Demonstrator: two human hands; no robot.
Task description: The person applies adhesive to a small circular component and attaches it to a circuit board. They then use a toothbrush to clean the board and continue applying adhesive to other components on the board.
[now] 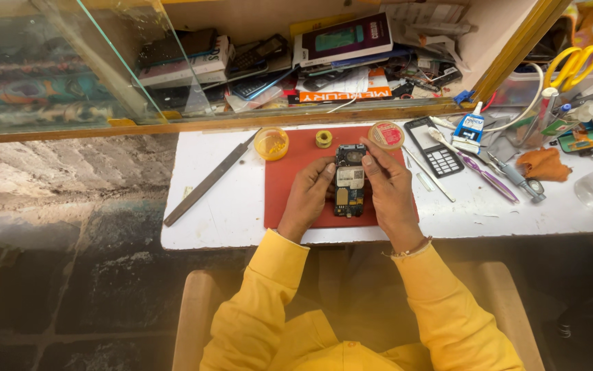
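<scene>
An opened mobile phone (349,180) with its circuit board bare lies on a red mat (289,180) on the white worktop. My left hand (307,198) grips the phone's left edge. My right hand (390,194) holds the right edge, with its fingers resting on the upper part of the board. Both arms wear yellow sleeves. On my right wrist there is a thin bracelet.
On the mat's far edge sit a yellow round tub (271,143), a solder spool (323,139) and a flat round tin (386,135). A long metal file (208,181) lies left. A phone keypad frame (435,148), glue tube (470,128), toothbrush (485,177), scissors (574,62) and orange cloth (544,165) crowd the right.
</scene>
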